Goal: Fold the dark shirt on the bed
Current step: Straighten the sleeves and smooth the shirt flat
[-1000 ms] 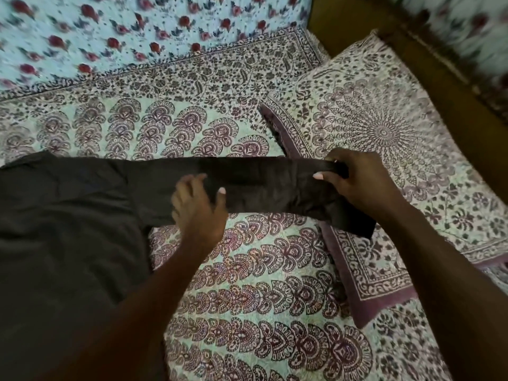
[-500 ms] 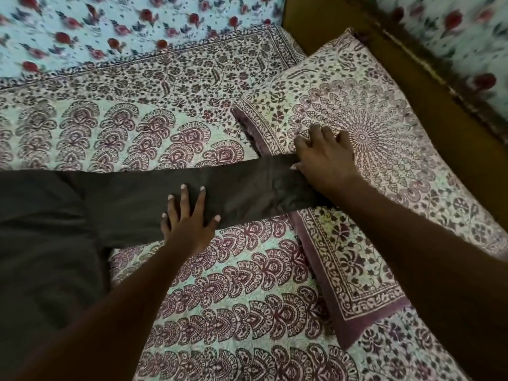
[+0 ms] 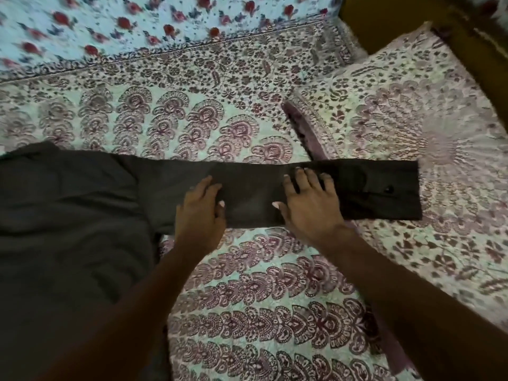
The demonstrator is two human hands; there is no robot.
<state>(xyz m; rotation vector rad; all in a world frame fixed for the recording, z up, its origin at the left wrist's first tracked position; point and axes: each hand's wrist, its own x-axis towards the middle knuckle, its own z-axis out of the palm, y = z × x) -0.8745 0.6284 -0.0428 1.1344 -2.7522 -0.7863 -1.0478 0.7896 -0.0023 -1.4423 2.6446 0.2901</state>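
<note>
Right hand [image 3: 310, 207] has slid inward off the sleeve's end since half a second ago. It now lies on mid-sleeve, and the cuff [image 3: 390, 185] is uncovered. Left hand [image 3: 200, 213] is in much the same place near the armpit.

Dark shirt [image 3: 68, 215]: body lies flat on the bed [image 3: 247, 298] at left. One sleeve [image 3: 253, 188] is stretched straight out to the right, and its cuff end rests on the pillow [image 3: 412, 105]. A button [image 3: 389, 190] shows on the cuff.

Grip: neither hand holds anything. Both have fingers straight and spread, palms down, pressing the sleeve onto the bedding.

Handling (judgement): the cloth looks thin, soft and light, with no stiffness except perhaps at the cuff. It should drape and crease readily and shift on the printed sheet if dragged. Smoothing seems about done, and the sleeve fold is not yet made.

Where to take hold (judgement): pinch the cuff at its two corners, lift low, and carry it across onto the body. The left hand would pin the shoulder line as a hinge.

Risk (judgement): the step up onto the pillow could put a wrinkle in the sleeve.
</note>
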